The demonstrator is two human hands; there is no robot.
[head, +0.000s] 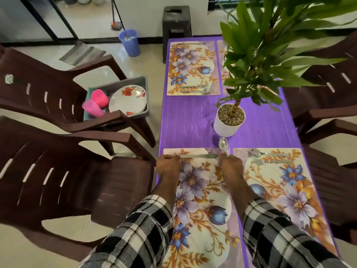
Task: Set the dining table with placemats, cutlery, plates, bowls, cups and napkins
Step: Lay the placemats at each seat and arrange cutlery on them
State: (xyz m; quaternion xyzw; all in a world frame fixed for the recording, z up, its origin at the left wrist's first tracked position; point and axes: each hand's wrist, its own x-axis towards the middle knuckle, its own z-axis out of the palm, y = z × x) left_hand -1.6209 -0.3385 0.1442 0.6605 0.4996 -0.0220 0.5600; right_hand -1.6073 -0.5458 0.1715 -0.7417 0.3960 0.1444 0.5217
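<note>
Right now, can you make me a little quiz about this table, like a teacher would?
1. True or false: the plates are already on the placemats.
2. What does the right hand hold: A) a spoon, B) a cup, C) a napkin?
3. Fill in: the left hand touches the handle end of a ____ lying across the top of the near placemat.

Key:
1. False. They sit with the pink cups in a grey tub on a chair.
2. A, a spoon.
3. Knife.
</note>
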